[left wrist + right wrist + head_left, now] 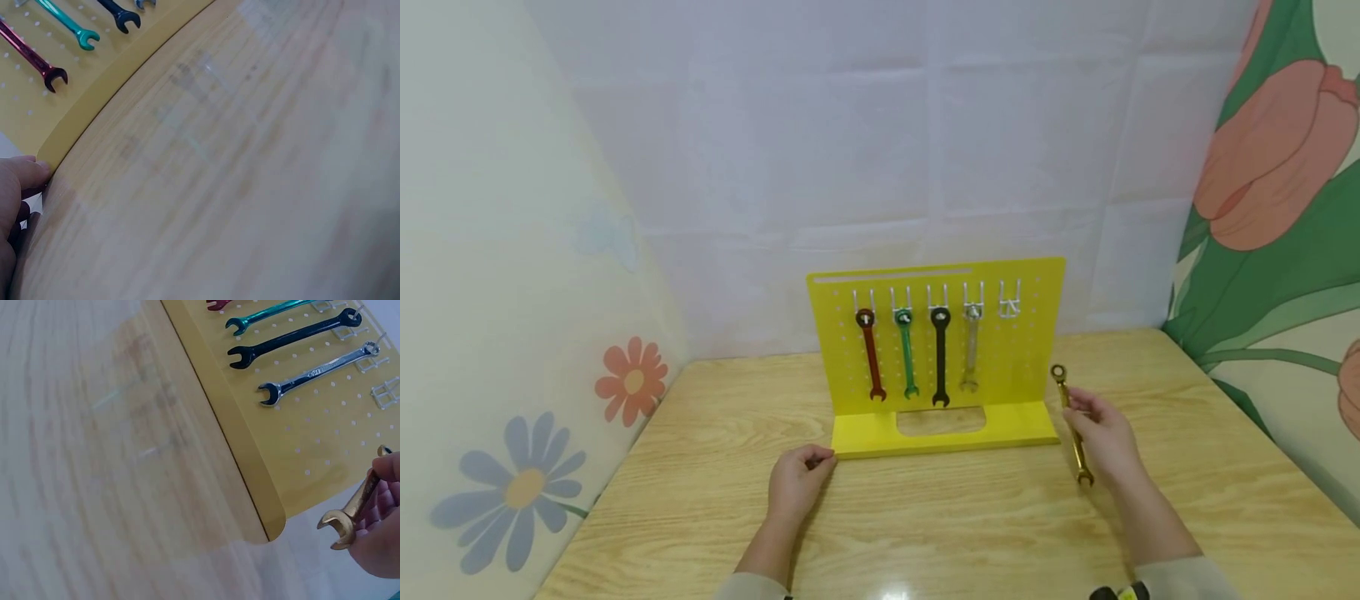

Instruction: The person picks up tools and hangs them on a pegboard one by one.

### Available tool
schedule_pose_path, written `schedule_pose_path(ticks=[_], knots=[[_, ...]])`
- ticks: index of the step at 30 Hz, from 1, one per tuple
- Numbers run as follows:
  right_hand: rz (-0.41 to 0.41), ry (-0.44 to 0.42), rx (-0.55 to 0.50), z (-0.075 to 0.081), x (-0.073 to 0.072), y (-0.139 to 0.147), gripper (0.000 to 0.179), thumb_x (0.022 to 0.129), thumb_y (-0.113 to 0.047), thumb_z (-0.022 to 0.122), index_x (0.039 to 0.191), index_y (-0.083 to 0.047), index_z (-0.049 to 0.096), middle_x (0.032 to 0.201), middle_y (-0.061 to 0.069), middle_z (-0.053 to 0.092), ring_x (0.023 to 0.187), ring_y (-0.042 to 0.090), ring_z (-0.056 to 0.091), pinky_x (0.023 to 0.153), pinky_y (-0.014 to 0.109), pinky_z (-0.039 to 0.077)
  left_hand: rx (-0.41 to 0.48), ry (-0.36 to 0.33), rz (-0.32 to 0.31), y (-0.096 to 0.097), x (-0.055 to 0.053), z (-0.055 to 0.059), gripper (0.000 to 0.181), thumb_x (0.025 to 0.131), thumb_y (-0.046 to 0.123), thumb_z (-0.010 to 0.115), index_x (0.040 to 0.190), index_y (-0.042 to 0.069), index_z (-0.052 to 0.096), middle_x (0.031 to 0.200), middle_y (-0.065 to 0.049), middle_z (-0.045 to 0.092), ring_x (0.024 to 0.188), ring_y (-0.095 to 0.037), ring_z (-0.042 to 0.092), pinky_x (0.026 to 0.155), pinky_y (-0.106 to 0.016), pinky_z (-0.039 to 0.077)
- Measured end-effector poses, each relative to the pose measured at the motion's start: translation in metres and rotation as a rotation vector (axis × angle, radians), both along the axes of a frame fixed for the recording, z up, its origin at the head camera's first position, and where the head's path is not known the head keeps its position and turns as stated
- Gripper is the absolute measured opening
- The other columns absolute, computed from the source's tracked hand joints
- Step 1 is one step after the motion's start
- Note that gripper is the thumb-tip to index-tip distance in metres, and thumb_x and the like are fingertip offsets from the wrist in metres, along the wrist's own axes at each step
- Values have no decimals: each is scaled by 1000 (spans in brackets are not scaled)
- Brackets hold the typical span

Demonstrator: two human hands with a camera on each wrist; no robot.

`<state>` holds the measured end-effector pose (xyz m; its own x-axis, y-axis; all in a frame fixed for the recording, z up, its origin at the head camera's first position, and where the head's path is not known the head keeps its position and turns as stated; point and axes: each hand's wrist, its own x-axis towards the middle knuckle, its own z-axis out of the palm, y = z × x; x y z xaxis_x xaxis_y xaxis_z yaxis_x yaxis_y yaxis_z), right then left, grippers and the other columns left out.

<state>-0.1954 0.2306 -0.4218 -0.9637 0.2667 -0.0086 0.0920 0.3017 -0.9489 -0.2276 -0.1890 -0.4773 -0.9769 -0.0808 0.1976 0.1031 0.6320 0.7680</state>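
Observation:
A gold combination wrench is held by my right hand, pinched near its middle, ring end up, just right of the yellow pegboard. In the right wrist view the open end of the gold wrench points away from the fingers. My left hand pinches the front left corner of the pegboard's base between thumb and finger; the left wrist view shows this hand at the corner. On the board hang a red wrench, a green wrench, a black wrench and a silver wrench.
At the board's right end, a white double hook carries no wrench. The pegboard stands on a wood-grain table. Behind is a white cloth; painted flower walls flank both sides. A dark and yellow object sits at the right cuff.

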Motion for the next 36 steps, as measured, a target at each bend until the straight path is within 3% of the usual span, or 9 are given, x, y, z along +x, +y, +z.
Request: schedule_pose_path(ticks=[9,16,24,36], knots=[[-13,94,-138,15,-6,-14,43,100,-15,54,140,-1,45,100,-18,52,93,-3,50,78,14,45,-1,-11,1,0,0,2,7,87,9,71,90,5,76,86,-6,72,75,-11,56,65,-22,46],[37,176,-254,29,-13,-26,38,100,-6,52,135,0,43,96,-17,51,91,-1,52,78,14,49,0,-38,13,1,1,3,8,88,11,71,90,6,76,87,-5,72,76,-11,56,67,-23,45],[48,216,-295,45,-22,-36,33,98,-5,56,130,-5,48,94,-17,53,90,-1,54,77,15,51,-4,-40,12,1,1,3,8,88,11,71,90,6,76,87,-5,72,76,-11,56,67,-24,45],[89,218,-256,59,-30,-44,43,98,-3,54,139,3,42,95,-17,53,90,-2,54,78,15,50,-7,-29,8,0,1,2,7,88,11,71,90,6,76,86,-5,72,75,-11,56,67,-24,45]])
